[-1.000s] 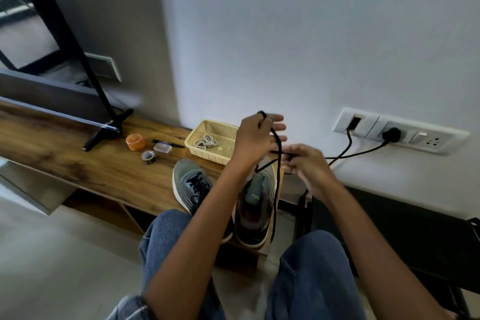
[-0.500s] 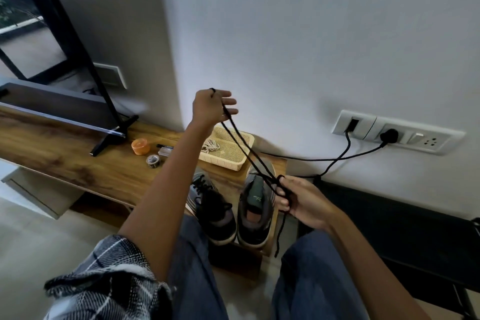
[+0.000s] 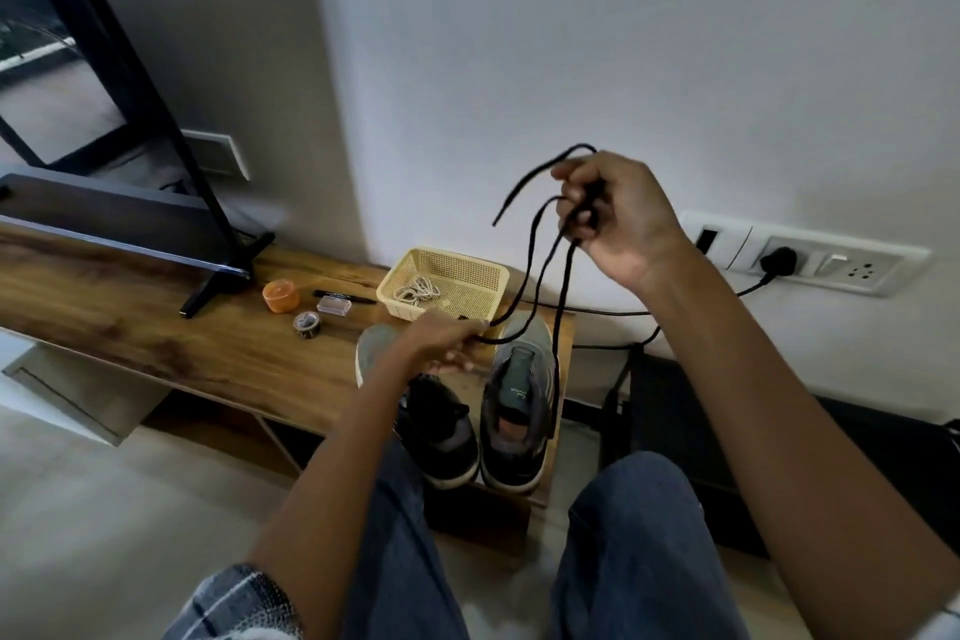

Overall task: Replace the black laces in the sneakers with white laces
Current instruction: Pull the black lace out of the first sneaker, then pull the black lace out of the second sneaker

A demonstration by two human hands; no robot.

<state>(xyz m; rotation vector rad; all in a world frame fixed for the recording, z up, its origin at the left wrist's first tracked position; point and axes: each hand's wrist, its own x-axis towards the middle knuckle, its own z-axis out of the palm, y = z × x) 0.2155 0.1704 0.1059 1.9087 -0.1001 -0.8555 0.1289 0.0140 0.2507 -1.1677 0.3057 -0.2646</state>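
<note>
A loose black lace (image 3: 536, 265) hangs in the air between both hands. My right hand (image 3: 615, 216) is raised near the wall and grips bunched loops of it, one end sticking out to the left. Lower down, my left hand (image 3: 449, 340) pinches the lace just above the sneakers. Two grey sneakers stand on the wooden shelf (image 3: 208, 348): the right sneaker (image 3: 517, 405) has no lace, while the left sneaker (image 3: 441, 431) is partly hidden by my left arm. White laces (image 3: 415, 290) lie in a cream basket (image 3: 480, 270) behind the shoes.
An orange tub (image 3: 280, 295), a tape roll (image 3: 307, 323), a small clear box (image 3: 335, 303) and a black pen lie left of the basket. A TV stand leg (image 3: 221, 270) sits further left. A wall socket (image 3: 810, 259) with a black cable is at right.
My right hand rose from beside the sneakers to near the wall, gathering the lace. My left hand dropped from above the basket down to just over the shoes.
</note>
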